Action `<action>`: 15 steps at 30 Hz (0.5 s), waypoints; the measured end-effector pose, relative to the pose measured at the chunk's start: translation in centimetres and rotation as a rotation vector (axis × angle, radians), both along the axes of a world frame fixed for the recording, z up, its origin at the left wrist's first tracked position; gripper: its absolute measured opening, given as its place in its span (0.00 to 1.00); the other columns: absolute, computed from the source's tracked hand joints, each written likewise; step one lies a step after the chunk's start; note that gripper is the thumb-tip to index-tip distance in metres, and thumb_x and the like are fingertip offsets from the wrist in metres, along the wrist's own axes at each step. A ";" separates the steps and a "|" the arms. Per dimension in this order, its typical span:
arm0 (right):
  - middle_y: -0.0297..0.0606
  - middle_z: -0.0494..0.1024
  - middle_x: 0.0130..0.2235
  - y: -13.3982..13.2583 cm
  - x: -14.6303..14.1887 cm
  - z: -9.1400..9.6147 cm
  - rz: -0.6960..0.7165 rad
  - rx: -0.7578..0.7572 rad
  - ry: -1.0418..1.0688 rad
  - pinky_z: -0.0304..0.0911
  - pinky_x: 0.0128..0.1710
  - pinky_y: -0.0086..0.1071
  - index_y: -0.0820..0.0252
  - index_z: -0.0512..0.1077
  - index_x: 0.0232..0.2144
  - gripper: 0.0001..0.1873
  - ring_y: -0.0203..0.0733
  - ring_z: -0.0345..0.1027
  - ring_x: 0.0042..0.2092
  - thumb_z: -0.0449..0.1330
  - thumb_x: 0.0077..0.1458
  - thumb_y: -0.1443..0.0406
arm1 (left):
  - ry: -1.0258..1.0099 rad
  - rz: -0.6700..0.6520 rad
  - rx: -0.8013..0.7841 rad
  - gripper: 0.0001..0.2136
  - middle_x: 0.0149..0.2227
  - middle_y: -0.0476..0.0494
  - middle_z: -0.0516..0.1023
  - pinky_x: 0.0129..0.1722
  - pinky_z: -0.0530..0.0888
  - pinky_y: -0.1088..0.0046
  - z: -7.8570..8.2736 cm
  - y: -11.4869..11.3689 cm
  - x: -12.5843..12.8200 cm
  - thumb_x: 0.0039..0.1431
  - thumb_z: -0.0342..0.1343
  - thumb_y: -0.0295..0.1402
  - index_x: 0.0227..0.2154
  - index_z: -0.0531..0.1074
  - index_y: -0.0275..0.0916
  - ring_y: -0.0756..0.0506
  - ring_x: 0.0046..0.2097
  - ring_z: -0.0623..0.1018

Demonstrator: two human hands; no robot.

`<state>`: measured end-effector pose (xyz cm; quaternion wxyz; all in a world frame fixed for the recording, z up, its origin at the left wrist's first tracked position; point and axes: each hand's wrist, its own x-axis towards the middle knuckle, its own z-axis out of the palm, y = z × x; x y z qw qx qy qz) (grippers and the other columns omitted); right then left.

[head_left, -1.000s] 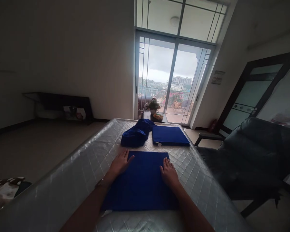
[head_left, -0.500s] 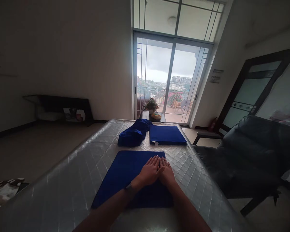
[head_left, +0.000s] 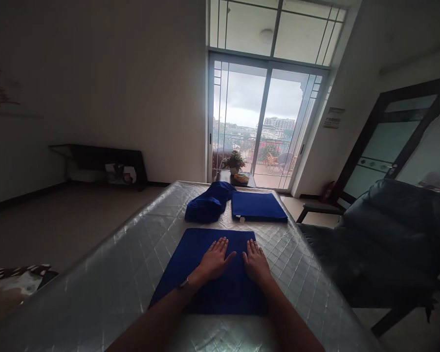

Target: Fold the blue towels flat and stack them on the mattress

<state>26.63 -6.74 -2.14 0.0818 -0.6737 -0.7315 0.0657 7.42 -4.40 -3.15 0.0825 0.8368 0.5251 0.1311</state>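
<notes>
A flat, square piece of folded blue cloth (head_left: 185,256) lies in front of me on a shiny quilted silver surface (head_left: 124,274). My left hand (head_left: 216,259) rests palm down on its middle, fingers stretched out and thumb pointing inward. Near the cloth's right edge, my right hand (head_left: 255,261) also lies flat, thumb apart from the fingers. A gap of blue cloth shows between the two hands. Beyond it sit a crumpled blue cloth (head_left: 207,205) on the left and a neat square stack of blue cloth (head_left: 258,205) with a small white tag on the right.
A black leather chair (head_left: 385,239) stands close along the right side. Behind the far end are a small table with a potted plant (head_left: 234,161) and a sliding glass door (head_left: 260,122). A low dark bench (head_left: 106,161) is by the left wall.
My hands were side by side near the cloth's right edge. My left hand has slid left across the cloth, away from the right hand. The view has shifted slightly.
</notes>
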 end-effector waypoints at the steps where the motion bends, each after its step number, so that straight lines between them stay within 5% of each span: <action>1: 0.42 0.44 0.70 0.0 0.0 0.0 -0.002 0.001 -0.004 0.33 0.67 0.38 0.69 0.47 0.67 0.33 0.43 0.33 0.70 0.37 0.66 0.57 | 0.006 0.013 -0.008 0.35 0.69 0.38 0.51 0.69 0.50 0.59 0.1 0.0 -0.6 0.65 0.27 0.52 0.66 0.52 0.33 0.42 0.70 0.49; 15: 0.43 0.45 0.70 -0.2 0.1 0.3 0.007 -0.002 -0.005 0.33 0.67 0.39 0.71 0.46 0.67 0.33 0.43 0.33 0.70 0.35 0.66 0.57 | 0.069 0.115 -0.075 0.42 0.70 0.36 0.46 0.69 0.46 0.61 1.4 -0.6 -7.4 0.62 0.25 0.59 0.67 0.48 0.29 0.42 0.71 0.47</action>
